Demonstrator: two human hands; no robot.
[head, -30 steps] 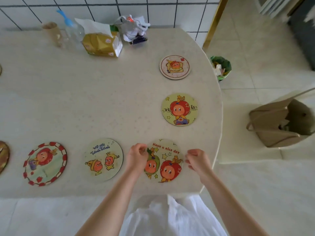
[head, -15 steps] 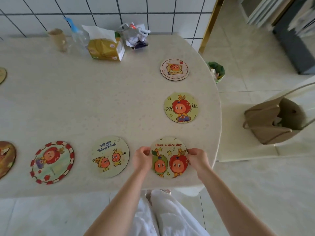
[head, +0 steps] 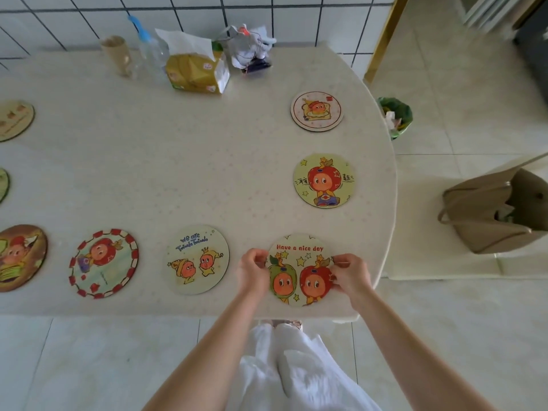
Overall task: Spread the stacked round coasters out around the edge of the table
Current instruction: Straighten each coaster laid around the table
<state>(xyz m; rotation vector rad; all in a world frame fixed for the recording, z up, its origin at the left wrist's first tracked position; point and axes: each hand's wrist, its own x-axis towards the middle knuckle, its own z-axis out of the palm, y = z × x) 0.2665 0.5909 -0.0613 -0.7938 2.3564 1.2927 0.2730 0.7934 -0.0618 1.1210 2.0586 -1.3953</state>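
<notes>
A round "Have a nice day" coaster [head: 299,259] lies near the table's front right corner. My left hand [head: 252,269] pinches its left rim and my right hand [head: 350,274] pinches its right rim. Other coasters lie spread along the cream table [head: 178,173]: a "we are" coaster [head: 197,259], a red-bordered coaster [head: 103,262], a brown coaster [head: 20,256], an apple-figure coaster [head: 324,180] and a toast coaster [head: 316,111]. Two more coasters [head: 14,120] are cut off at the left edge.
At the back by the tiled wall stand a paper cup [head: 115,54], a spray bottle [head: 148,46], a yellow tissue pack [head: 195,72] and a crumpled bag [head: 249,51]. A small bin [head: 396,114] and a tan handbag [head: 498,212] sit right of the table.
Both hands have stayed on the "Have a nice day" coaster, shifting it slightly right towards the table's corner. The view has drifted so more coasters show on the left.
</notes>
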